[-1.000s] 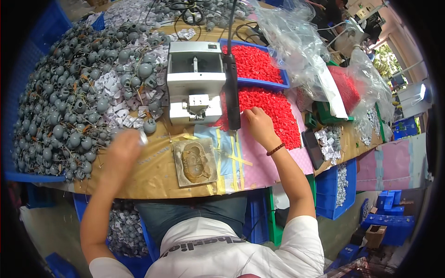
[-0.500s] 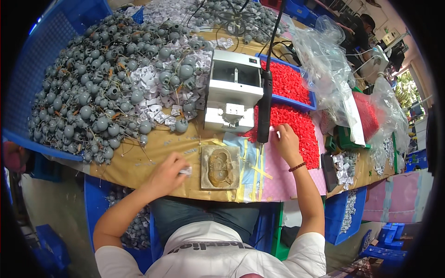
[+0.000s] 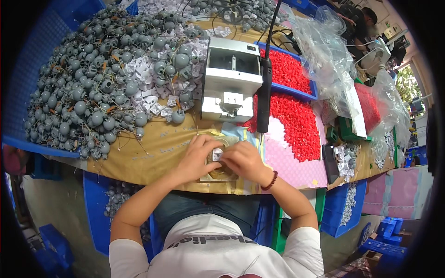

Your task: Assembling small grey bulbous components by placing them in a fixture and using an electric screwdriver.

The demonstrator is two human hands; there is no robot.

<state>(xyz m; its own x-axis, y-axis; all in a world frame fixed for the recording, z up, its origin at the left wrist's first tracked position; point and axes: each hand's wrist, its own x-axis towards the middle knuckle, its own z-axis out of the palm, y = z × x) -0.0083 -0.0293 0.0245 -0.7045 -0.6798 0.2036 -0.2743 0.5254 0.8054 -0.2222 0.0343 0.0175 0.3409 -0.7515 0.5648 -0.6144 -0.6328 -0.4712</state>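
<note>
Both hands meet over a square mould-like block [image 3: 204, 177] with a rounded hollow, at the front of the table. My left hand [image 3: 198, 155] curls round a small white plastic piece [image 3: 217, 153], keeping it between thumb and fingers above the hollow. From the right, my right hand [image 3: 245, 161] comes up against that piece with its fingertips pinched. Whatever those fingertips hold is hidden. The hands cover much of the block.
Grey round parts with wires [image 3: 79, 88] heap up at the left beside white pieces [image 3: 146, 85]. A silver machine [image 3: 231, 81] stands behind the block, a black corded tool [image 3: 264, 92] hanging beside it. Red small parts [image 3: 296, 125] lie at the right, near a blue tray [image 3: 294, 92].
My right hand has left the red parts and come to the block. My left hand has moved right with the white piece. Both are now together over the hollow.
</note>
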